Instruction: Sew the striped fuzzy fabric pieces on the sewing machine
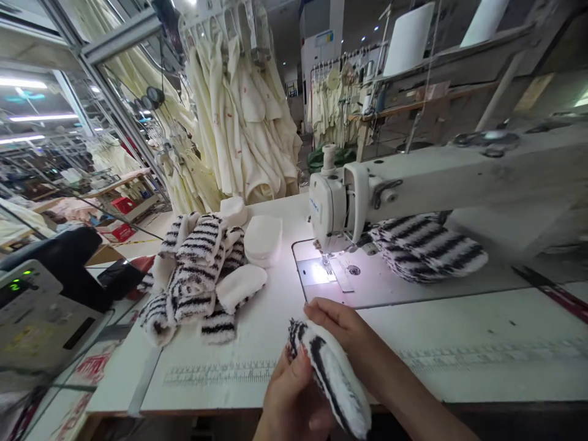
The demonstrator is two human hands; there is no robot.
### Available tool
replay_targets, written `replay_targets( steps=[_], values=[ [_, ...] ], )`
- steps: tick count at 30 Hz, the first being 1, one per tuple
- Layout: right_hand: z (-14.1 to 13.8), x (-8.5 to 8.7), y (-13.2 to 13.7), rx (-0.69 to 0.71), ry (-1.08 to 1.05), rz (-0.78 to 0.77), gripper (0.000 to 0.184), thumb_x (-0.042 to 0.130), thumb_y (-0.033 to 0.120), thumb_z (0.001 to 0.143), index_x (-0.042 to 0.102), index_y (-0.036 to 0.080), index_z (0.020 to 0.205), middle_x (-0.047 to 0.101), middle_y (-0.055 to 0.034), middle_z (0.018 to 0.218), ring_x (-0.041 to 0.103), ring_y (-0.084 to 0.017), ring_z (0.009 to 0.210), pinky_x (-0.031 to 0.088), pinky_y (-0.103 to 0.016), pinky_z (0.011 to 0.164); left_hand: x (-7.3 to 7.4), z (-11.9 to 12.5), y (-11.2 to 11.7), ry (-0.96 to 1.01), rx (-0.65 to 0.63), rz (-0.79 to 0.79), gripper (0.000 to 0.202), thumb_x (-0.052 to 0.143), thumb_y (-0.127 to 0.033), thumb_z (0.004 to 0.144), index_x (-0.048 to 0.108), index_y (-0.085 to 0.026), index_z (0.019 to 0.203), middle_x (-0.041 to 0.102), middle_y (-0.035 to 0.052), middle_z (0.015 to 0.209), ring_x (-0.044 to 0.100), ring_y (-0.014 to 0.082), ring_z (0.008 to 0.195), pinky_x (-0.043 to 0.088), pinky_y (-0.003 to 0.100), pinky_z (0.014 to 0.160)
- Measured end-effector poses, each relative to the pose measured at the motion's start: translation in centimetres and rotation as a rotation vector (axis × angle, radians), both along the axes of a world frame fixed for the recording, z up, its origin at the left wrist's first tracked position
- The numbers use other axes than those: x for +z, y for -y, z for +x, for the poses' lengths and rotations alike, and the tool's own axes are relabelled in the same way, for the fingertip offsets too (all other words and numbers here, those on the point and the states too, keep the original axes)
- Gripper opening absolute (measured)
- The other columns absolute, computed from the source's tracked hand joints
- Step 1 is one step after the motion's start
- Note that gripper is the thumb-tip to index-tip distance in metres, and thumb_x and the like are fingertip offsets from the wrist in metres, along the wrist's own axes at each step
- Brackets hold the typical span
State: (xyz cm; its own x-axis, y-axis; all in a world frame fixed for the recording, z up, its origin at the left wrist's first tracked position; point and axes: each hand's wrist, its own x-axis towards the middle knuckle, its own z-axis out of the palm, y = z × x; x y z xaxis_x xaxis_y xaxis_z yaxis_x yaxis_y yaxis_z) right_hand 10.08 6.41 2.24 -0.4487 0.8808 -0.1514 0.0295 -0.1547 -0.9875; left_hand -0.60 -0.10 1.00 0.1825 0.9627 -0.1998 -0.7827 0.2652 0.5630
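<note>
Close to the table's front edge, a fluffy black-and-white striped fabric piece (337,373), slipper-like in shape, is between my two hands. My left hand (291,389) grips its near left side, with the thumb lying on top. My right hand (346,327) is closed along the far right side, fingertips close to the upper end; part of its grip is hidden behind the piece. Just beyond stands a sewing machine (335,205), its lamp lighting the needle plate (316,271). Left of it is a pile of similar striped pieces (197,251).
White sole-shaped pads (263,239) lie beside the pile. A stack of striped sole-shaped pieces (427,245) sits under the machine arm. Dark scissors (551,289) rest at right. A control box (37,312) stands at left. Cream garments (243,116) hang behind the table.
</note>
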Motion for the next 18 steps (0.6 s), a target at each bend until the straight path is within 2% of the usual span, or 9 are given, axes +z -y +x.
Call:
replay_targets(
  steps=[4, 6, 8, 10, 12, 14, 15, 16, 18],
  values=[
    [2.3, 1.5, 1.3, -0.166, 0.041, 0.261, 0.039, 0.050, 0.061, 0.083, 0.061, 0.028, 0.101, 0.061, -0.0015, 0.100, 0.056, -0.019, 0.094, 0.045, -0.027, 0.081, 0.6, 0.5, -0.2, -0.261, 0.264, 0.047, 0.033, 0.084, -0.046, 0.061, 0.071, -0.020, 0.077, 0.068, 0.0008, 0.071, 0.046, 0.0040, 0.041, 0.033, 0.015, 0.039],
    [3.5, 2.0, 2.2, -0.232, 0.138, 0.411, 0.039, 0.059, 0.058, 0.078, 0.062, 0.033, 0.108, 0.062, -0.0003, 0.107, 0.057, -0.020, 0.097, 0.048, -0.025, 0.081, 0.4, 0.6, 0.0, -0.450, 0.330, 0.088, 0.037, 0.079, -0.052, 0.064, 0.073, -0.020, 0.081, 0.070, 0.0040, 0.076, 0.053, 0.0092, 0.047, 0.042, 0.022, 0.047],
    [4.6, 2.0, 2.6, -0.215, 0.228, 0.510, 0.026, 0.067, 0.047, 0.075, 0.066, 0.034, 0.098, 0.066, 0.0010, 0.093, 0.062, -0.019, 0.085, 0.050, -0.023, 0.073, 0.0, 0.0, 0.2, -0.607, 0.335, 0.108, 0.039, 0.077, -0.057, 0.064, 0.074, -0.019, 0.075, 0.069, 0.0049, 0.067, 0.059, 0.0165, 0.054, 0.048, 0.028, 0.056],
    [5.7, 1.7, 2.6, -0.246, 0.247, 0.577, 0.006, 0.064, 0.036, 0.079, 0.068, 0.033, 0.084, 0.067, 0.0023, 0.081, 0.063, -0.016, 0.070, 0.051, -0.022, 0.067, -0.4, -1.4, 0.0, -0.742, 0.360, 0.122, 0.039, 0.078, -0.056, 0.062, 0.070, -0.018, 0.059, 0.063, 0.0040, 0.054, 0.060, 0.0200, 0.057, 0.049, 0.031, 0.060],
    [6.8, 1.3, 2.3, -0.303, 0.202, 0.674, 0.008, 0.061, 0.031, 0.082, 0.068, 0.034, 0.080, 0.068, 0.0025, 0.083, 0.065, -0.016, 0.070, 0.051, -0.021, 0.063, -0.4, -3.2, -0.6, -0.819, 0.487, 0.108, 0.035, 0.080, -0.052, 0.061, 0.069, -0.019, 0.057, 0.063, 0.0025, 0.052, 0.061, 0.0194, 0.058, 0.048, 0.027, 0.057],
    [7.5, 1.2, 2.0, -0.331, 0.168, 0.782, 0.012, 0.061, 0.027, 0.081, 0.069, 0.036, 0.081, 0.069, 0.0018, 0.093, 0.067, -0.018, 0.080, 0.052, -0.022, 0.063, 0.1, -4.6, -1.3, -0.820, 0.617, 0.075, 0.030, 0.079, -0.047, 0.065, 0.073, -0.022, 0.080, 0.072, 0.0036, 0.077, 0.066, 0.0210, 0.077, 0.048, 0.024, 0.059],
    [7.6, 1.3, 2.0, -0.337, 0.156, 0.805, 0.013, 0.060, 0.027, 0.081, 0.069, 0.037, 0.080, 0.069, 0.0013, 0.096, 0.067, -0.020, 0.084, 0.052, -0.023, 0.063, 0.4, -4.9, -1.6, -0.795, 0.638, 0.074, 0.038, 0.076, -0.050, 0.069, 0.071, -0.024, 0.096, 0.072, 0.0054, 0.096, 0.065, 0.0232, 0.093, 0.050, 0.024, 0.064],
    [7.5, 1.4, 2.0, -0.348, 0.146, 0.792, 0.015, 0.058, 0.027, 0.082, 0.068, 0.036, 0.076, 0.069, 0.0007, 0.096, 0.066, -0.020, 0.086, 0.052, -0.026, 0.065, 0.8, -4.9, -1.7, -0.761, 0.611, 0.092, 0.049, 0.071, -0.055, 0.071, 0.067, -0.025, 0.109, 0.068, 0.0075, 0.112, 0.060, 0.0259, 0.108, 0.051, 0.026, 0.071],
    [6.8, 1.6, 2.2, -0.395, 0.099, 0.724, 0.019, 0.054, 0.027, 0.084, 0.064, 0.033, 0.068, 0.069, 0.0003, 0.095, 0.065, -0.021, 0.086, 0.052, -0.029, 0.070, 1.5, -4.0, -1.8, -0.723, 0.433, 0.133, 0.066, 0.060, -0.067, 0.074, 0.059, -0.023, 0.123, 0.061, 0.0111, 0.126, 0.050, 0.0296, 0.122, 0.049, 0.033, 0.084]
  ],
)
